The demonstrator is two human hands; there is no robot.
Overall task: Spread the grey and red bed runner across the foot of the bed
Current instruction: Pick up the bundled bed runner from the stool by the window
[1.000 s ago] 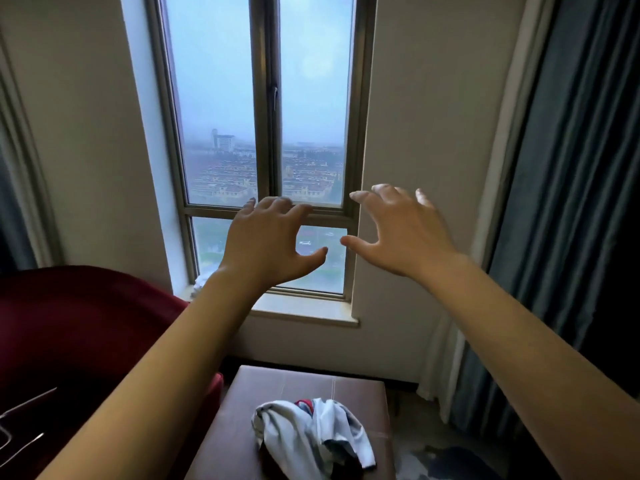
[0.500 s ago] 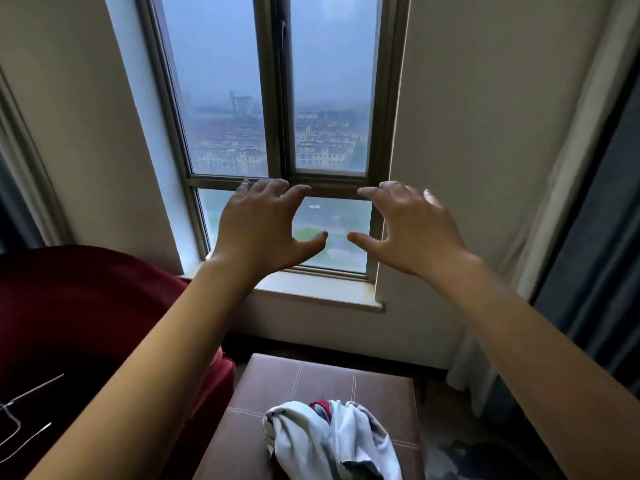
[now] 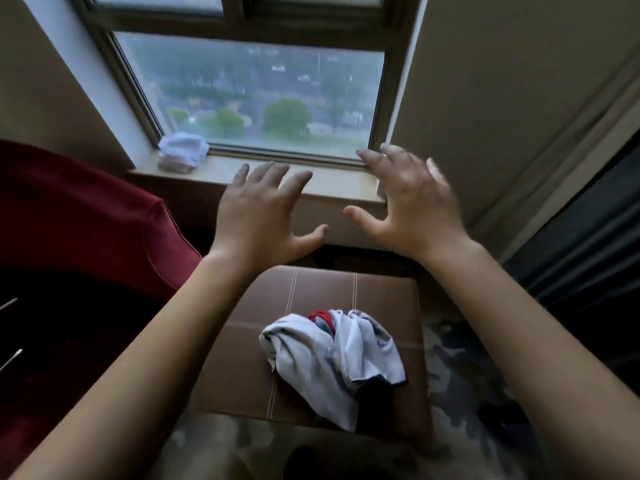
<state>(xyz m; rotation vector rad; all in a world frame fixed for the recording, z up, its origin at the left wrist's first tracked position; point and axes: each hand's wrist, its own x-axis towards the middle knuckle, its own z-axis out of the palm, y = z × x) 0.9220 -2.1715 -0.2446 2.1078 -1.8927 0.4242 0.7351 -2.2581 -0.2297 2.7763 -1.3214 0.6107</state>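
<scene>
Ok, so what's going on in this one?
A person holds both bare hands out, fingers spread and empty: the left hand and right hand hover in front of the windowsill. Below them a crumpled grey and red cloth, likely the bed runner, lies untouched on a brown leather ottoman. A red armchair stands to the left, and a small folded white cloth sits on the sill. No bed is in view.
</scene>
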